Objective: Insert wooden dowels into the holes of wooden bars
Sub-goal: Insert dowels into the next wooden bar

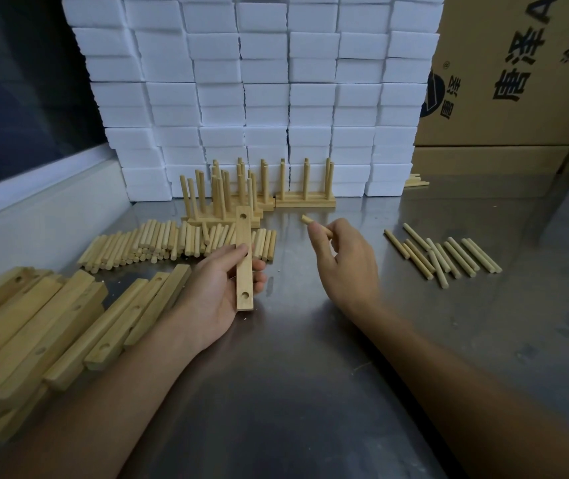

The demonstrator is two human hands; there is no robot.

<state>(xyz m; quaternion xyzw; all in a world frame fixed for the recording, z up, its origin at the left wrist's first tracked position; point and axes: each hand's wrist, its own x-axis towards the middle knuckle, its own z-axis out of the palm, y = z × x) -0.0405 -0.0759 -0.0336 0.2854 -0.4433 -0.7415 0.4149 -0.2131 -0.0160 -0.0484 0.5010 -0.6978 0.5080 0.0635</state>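
Two hands at work as I watch: my left hand (222,288) grips a holed bar (244,259) above the table, my right hand (343,261) pinches one dowel (316,225), which I judge must next align with a hole.

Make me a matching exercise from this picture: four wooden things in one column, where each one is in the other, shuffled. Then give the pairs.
Things
1. Bar with empty holes
2. Single dowel
3. Finished bars with upright dowels
4. Small spread of loose dowels

Places
A. On the metal table, right of the right hand
B. Held in the left hand
C. At the back, against the white foam blocks
D. Pinched in the right hand

Pairs: 1-B, 2-D, 3-C, 4-A
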